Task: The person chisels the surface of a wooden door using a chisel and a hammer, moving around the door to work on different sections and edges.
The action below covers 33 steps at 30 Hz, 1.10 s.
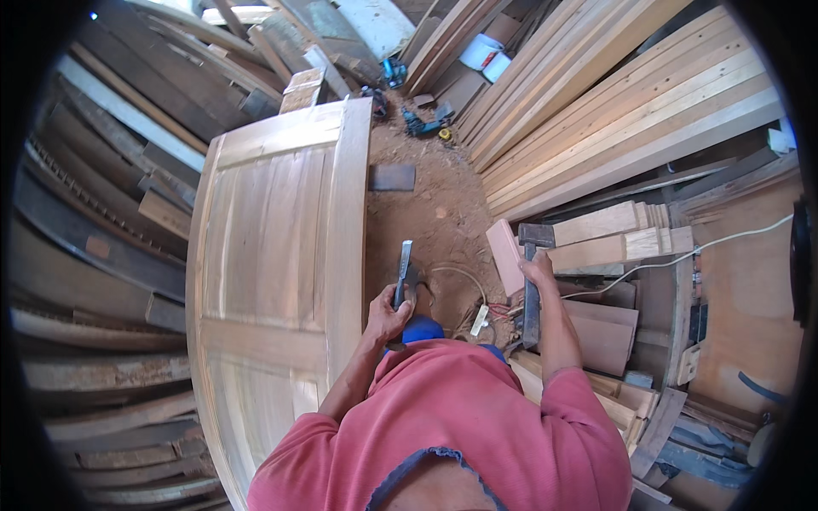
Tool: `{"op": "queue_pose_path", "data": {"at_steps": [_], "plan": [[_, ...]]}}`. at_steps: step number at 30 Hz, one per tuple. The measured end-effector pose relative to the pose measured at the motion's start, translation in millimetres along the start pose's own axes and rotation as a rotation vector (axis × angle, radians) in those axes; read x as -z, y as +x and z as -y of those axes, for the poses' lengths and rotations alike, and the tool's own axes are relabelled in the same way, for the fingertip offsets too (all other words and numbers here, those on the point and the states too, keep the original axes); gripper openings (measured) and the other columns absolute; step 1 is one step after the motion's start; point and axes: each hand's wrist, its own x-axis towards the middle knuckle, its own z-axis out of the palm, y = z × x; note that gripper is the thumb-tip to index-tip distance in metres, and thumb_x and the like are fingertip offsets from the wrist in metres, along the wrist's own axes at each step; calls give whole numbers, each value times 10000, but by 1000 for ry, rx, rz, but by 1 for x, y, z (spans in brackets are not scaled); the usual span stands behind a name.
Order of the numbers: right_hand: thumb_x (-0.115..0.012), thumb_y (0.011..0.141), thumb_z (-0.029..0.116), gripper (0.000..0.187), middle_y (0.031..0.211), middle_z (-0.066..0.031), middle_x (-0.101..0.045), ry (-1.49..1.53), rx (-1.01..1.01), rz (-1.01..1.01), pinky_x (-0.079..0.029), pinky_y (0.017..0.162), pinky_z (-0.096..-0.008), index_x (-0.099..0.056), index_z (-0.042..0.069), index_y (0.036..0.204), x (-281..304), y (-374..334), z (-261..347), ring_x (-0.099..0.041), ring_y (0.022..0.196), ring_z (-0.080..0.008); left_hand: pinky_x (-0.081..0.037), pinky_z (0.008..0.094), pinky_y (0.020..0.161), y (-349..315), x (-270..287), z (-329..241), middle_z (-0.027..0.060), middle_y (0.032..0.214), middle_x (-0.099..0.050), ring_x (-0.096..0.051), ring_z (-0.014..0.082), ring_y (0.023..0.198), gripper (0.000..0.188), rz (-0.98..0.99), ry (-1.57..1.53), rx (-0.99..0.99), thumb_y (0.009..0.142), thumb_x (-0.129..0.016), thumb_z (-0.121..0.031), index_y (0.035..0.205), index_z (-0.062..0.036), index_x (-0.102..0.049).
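My left hand [391,313] is closed around a metal chisel [404,266], whose bright blade points up and away from me. It is beside the right edge of a pale wooden panelled door [345,213]. In my right hand [538,269] is a hammer with a dark, blocky head [536,235], gripped close under the head; its dark handle hangs down toward me. The chisel and the hammer are well apart, and neither touches the door. A reddish wooden board [504,255] lies just left of the hammer head.
Stacked planks [630,94] fill the far right, with shorter boards [613,243] nearer. Curved timber [94,264] lines the left. A blue power tool [423,122] lies on the dirt floor [434,213]. A white power strip [480,319] and cables are near my legs.
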Motion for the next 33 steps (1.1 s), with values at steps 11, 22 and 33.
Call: {"op": "queue_pose_path", "data": {"at_steps": [11, 22, 33], "plan": [[-768, 695, 264, 431, 917, -283, -708, -107, -137, 267, -556, 760, -436, -713, -103, 914, -17, 82, 6, -718, 881, -344, -529, 390, 897, 161, 58, -46, 199, 1080, -700, -689, 307, 1012, 461, 107, 43, -49, 869, -697, -229, 1269, -21, -603], [-747, 730, 291, 513, 1099, -326, -688, -327, -83, 482, -545, 881, -453, -709, -105, 1053, -70, 91, 115, -695, 1058, -405, -544, 409, 859, 197, 92, -38, 204, 998, -710, -708, 325, 945, 439, 39, 46, -8, 871, -712, -212, 1255, -31, -599], [-712, 833, 345, 503, 1032, -195, -731, -609, 279, 65, -544, 896, -439, -690, -27, 1171, -20, 129, 286, -707, 966, -385, -541, 421, 792, 223, 88, -27, 202, 917, -693, -700, 326, 868, 388, -26, -18, -19, 916, -677, -232, 1237, -32, -590]]}}
